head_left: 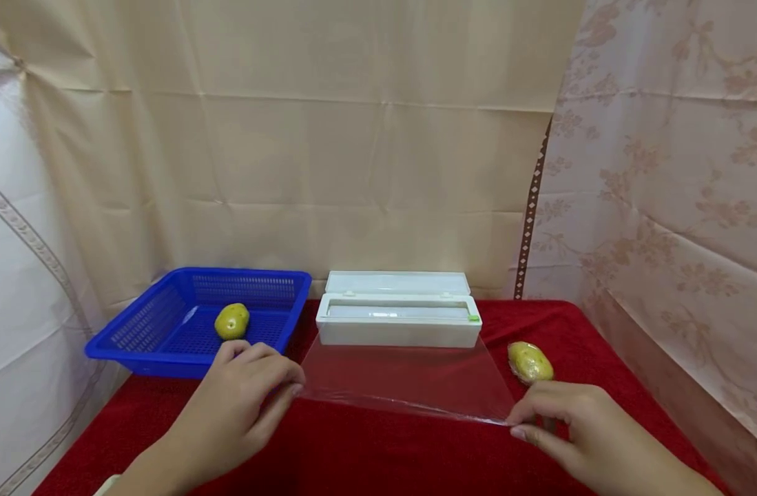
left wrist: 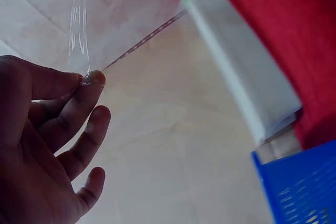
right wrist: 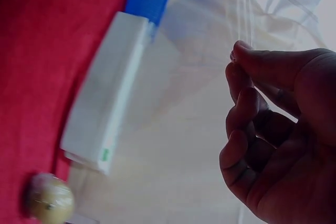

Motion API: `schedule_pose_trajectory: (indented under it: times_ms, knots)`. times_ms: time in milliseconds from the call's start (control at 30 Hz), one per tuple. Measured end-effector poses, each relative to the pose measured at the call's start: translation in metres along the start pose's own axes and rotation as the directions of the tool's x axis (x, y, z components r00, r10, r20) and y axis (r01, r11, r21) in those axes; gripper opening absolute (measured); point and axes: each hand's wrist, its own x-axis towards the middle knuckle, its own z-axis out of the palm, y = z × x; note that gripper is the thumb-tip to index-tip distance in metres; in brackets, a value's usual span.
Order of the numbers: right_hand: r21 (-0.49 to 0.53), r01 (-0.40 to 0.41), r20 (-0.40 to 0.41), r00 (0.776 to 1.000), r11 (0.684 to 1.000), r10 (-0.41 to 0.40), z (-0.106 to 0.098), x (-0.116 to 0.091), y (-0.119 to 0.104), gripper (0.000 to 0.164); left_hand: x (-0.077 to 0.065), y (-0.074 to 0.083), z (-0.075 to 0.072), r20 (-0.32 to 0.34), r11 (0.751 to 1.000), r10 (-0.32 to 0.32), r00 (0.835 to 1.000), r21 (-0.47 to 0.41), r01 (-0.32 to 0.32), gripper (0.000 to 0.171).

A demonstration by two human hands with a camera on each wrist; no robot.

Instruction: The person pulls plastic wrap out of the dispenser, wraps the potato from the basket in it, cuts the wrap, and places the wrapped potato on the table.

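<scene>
A clear sheet of plastic wrap (head_left: 409,375) stretches from the front of a white wrap dispenser (head_left: 399,334), whose lid stands raised at the back. My left hand (head_left: 238,399) pinches the sheet's near left corner between thumb and forefinger; the left wrist view shows the bunched film at those fingertips (left wrist: 94,78). At the near right corner, my right hand (head_left: 576,420) pinches the film the same way. The near edge is pulled taut between both hands. Just beyond the right hand lies a potato (head_left: 530,362) wrapped in film.
A blue plastic basket (head_left: 124,344) stands at the left with one potato (head_left: 232,321) inside. A red cloth (head_left: 378,455) covers the table. A beige curtain (head_left: 353,138) hangs close behind the dispenser, and a floral curtain (head_left: 682,172) closes off the right side.
</scene>
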Motion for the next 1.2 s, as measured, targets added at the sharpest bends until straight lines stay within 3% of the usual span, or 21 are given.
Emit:
schedule_pose_trajectory:
  times_ms: [100, 300, 467, 567, 733, 1033, 1200]
  knots:
    - [0.055, -0.045, 0.082, 0.996, 0.997, 0.04, 0.008, -0.006, 0.006, 0.017, -0.009, 0.002, 0.006, 0.013, 1.0, 0.025, 1.0, 0.009, -0.026, 0.011]
    - [0.107, -0.114, 0.212, 0.973, 0.988, 0.09, 0.027, -0.012, 0.018, 0.012, -0.027, 0.001, 0.025, 0.057, 0.999, 0.036, 0.998, 0.016, -0.037, 0.028]
    - [0.139, -0.124, 0.275, 0.958, 0.982, 0.082, 0.046, -0.015, 0.029, 0.008, -0.043, -0.003, 0.05, 0.088, 0.993, 0.118, 0.989, 0.019, -0.12, 0.027]
    - [0.164, -0.168, 0.327, 0.939, 0.972, 0.107, 0.057, -0.016, 0.035, 0.008, -0.051, -0.005, 0.064, 0.082, 0.983, 0.175, 0.981, 0.034, -0.178, 0.028]
    - [0.187, -0.299, 0.429, 0.882, 0.936, 0.196, 0.07, -0.019, 0.043, 0.007, -0.057, -0.007, 0.078, 0.104, 0.973, 0.216, 0.971, 0.062, -0.223, 0.029]
    - [0.159, -0.233, 0.421, 0.895, 0.959, 0.148, 0.087, -0.021, 0.056, 0.006, -0.069, -0.011, 0.091, 0.195, 0.979, 0.194, 0.961, 0.023, -0.202, 0.021]
    - [0.133, -0.25, 0.416, 0.892, 0.959, 0.175, 0.089, -0.019, 0.057, 0.006, -0.071, -0.015, 0.097, 0.196, 0.969, 0.233, 0.952, 0.029, -0.243, 0.017]
